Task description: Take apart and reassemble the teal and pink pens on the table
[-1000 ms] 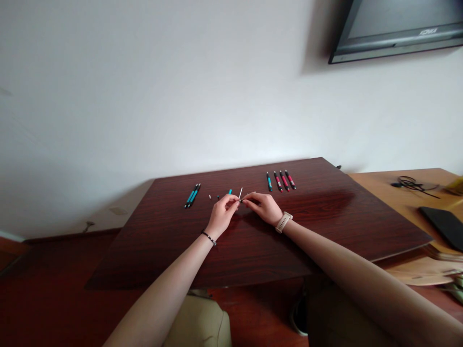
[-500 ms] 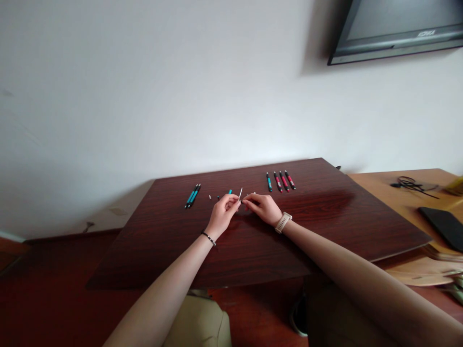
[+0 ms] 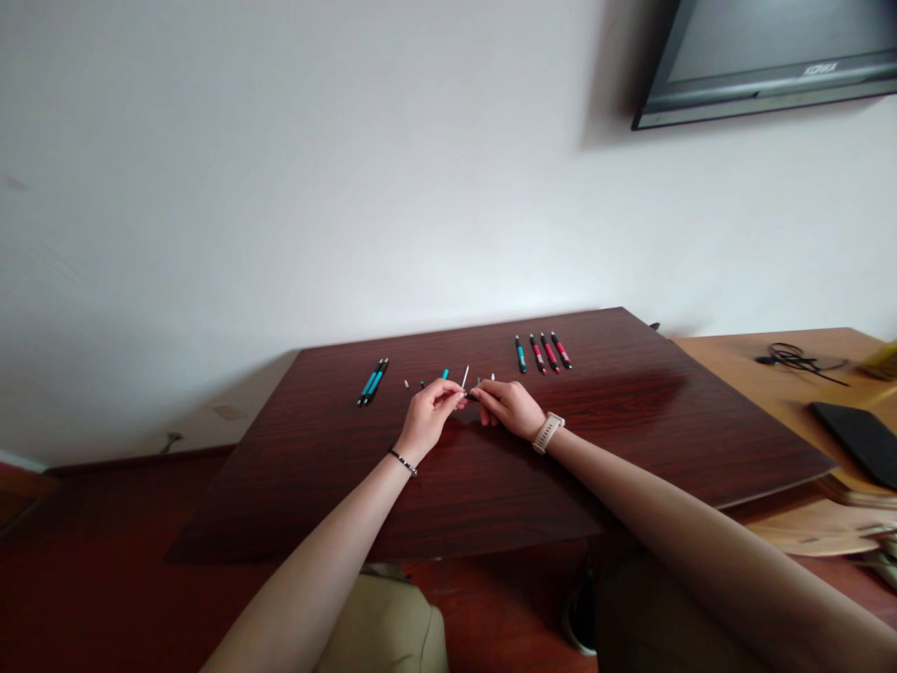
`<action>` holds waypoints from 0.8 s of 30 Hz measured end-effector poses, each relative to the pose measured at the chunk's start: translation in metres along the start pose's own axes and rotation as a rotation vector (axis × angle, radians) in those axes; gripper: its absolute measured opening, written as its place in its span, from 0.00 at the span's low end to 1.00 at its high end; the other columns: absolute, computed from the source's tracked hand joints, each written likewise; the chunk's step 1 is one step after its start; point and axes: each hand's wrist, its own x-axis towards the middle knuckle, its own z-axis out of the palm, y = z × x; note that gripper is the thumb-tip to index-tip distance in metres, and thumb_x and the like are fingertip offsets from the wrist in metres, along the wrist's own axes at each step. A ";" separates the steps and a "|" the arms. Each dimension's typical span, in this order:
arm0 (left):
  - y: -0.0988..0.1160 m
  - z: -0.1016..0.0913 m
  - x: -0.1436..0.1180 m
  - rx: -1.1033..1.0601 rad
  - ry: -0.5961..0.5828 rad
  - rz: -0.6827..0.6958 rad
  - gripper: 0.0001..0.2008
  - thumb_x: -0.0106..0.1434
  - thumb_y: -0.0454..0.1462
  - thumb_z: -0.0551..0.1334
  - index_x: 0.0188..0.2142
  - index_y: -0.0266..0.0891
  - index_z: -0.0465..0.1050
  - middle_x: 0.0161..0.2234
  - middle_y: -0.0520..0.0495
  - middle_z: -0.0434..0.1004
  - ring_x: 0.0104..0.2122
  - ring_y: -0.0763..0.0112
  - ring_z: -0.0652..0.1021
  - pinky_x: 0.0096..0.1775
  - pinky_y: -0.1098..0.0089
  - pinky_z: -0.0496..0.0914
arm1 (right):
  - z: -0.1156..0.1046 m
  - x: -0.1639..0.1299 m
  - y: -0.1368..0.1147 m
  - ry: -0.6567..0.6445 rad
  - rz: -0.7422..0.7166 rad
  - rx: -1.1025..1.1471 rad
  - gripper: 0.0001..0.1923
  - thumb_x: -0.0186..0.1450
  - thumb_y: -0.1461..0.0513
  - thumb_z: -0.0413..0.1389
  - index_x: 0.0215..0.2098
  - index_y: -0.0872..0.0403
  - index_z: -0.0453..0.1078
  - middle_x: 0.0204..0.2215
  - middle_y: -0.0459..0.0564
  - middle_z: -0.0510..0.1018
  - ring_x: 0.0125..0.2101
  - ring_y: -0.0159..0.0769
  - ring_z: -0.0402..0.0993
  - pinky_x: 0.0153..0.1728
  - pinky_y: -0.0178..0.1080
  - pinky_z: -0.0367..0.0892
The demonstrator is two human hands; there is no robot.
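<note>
My left hand [image 3: 429, 413] and my right hand [image 3: 513, 408] meet over the dark wooden table, fingertips pinched on a small black pen part [image 3: 471, 395] between them. Fingers cover most of it. Just beyond the fingertips shows a thin white pen refill [image 3: 465, 376]; I cannot tell whether it touches the left hand. A teal pen barrel [image 3: 445, 374] sticks out behind the left hand. Small loose pen parts lie close by: a whitish piece [image 3: 405, 383] and a dark piece [image 3: 421, 384] to the left, a pale tip [image 3: 492, 378] behind the right hand.
Two teal pens [image 3: 372, 381] lie side by side at the table's left. To the right is a row with one teal pen [image 3: 520, 354] and three pink pens [image 3: 549, 352]. A lighter table [image 3: 743, 360] alongside carries a black cable [image 3: 795, 360] and a black phone-like slab [image 3: 859, 441].
The right fingers have shifted slightly, and more of the black pen part shows between the hands. The pens on the table lie as before.
</note>
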 end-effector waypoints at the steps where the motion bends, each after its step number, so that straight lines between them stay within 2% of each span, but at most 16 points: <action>1: 0.000 0.000 0.000 0.001 -0.001 -0.002 0.13 0.71 0.48 0.66 0.42 0.40 0.78 0.38 0.45 0.84 0.40 0.62 0.85 0.45 0.63 0.80 | 0.000 0.000 0.000 -0.005 0.002 0.006 0.23 0.80 0.47 0.49 0.34 0.50 0.73 0.22 0.42 0.81 0.20 0.31 0.74 0.29 0.33 0.68; 5: 0.001 0.001 0.001 0.005 0.010 -0.008 0.14 0.71 0.48 0.66 0.43 0.40 0.78 0.39 0.45 0.83 0.41 0.62 0.84 0.45 0.63 0.80 | 0.001 0.001 0.001 0.029 -0.021 0.001 0.20 0.79 0.48 0.51 0.38 0.50 0.75 0.25 0.44 0.83 0.23 0.33 0.76 0.31 0.35 0.70; 8: 0.000 0.001 0.001 0.015 0.018 -0.008 0.14 0.70 0.48 0.66 0.44 0.41 0.78 0.39 0.45 0.83 0.40 0.63 0.83 0.44 0.64 0.79 | 0.001 0.002 0.003 0.113 -0.070 -0.016 0.15 0.76 0.48 0.58 0.45 0.50 0.77 0.36 0.48 0.86 0.33 0.37 0.81 0.38 0.37 0.72; 10: 0.000 0.001 0.002 0.025 0.013 -0.005 0.13 0.70 0.48 0.66 0.43 0.40 0.78 0.38 0.45 0.83 0.40 0.63 0.83 0.43 0.64 0.79 | 0.001 0.003 0.005 0.126 -0.089 0.000 0.14 0.74 0.49 0.60 0.46 0.49 0.77 0.40 0.49 0.87 0.38 0.38 0.82 0.40 0.37 0.73; 15: 0.000 -0.002 0.001 0.034 -0.001 -0.007 0.13 0.70 0.47 0.66 0.41 0.40 0.79 0.35 0.46 0.83 0.38 0.64 0.83 0.41 0.65 0.78 | 0.000 0.001 0.002 0.008 -0.068 0.048 0.14 0.78 0.51 0.54 0.46 0.50 0.76 0.28 0.43 0.82 0.25 0.33 0.77 0.33 0.35 0.70; 17: 0.002 -0.002 0.001 0.035 -0.002 -0.005 0.12 0.70 0.47 0.67 0.41 0.40 0.79 0.35 0.46 0.82 0.38 0.64 0.83 0.41 0.65 0.78 | 0.000 0.000 0.000 -0.025 -0.051 0.060 0.15 0.80 0.51 0.51 0.45 0.50 0.75 0.26 0.42 0.81 0.23 0.33 0.76 0.32 0.34 0.70; 20: 0.006 -0.001 0.000 0.008 0.006 -0.007 0.12 0.69 0.46 0.68 0.42 0.40 0.79 0.37 0.45 0.83 0.38 0.64 0.83 0.43 0.65 0.79 | -0.002 0.000 -0.001 -0.019 -0.056 0.032 0.15 0.79 0.51 0.52 0.45 0.50 0.75 0.27 0.43 0.82 0.25 0.33 0.77 0.33 0.35 0.71; 24: 0.009 -0.003 0.001 -0.032 0.046 -0.007 0.14 0.68 0.45 0.68 0.47 0.39 0.79 0.42 0.43 0.84 0.41 0.64 0.84 0.46 0.62 0.80 | -0.008 0.004 0.006 0.094 -0.111 -0.034 0.12 0.76 0.51 0.57 0.47 0.50 0.76 0.38 0.49 0.85 0.37 0.37 0.81 0.40 0.38 0.74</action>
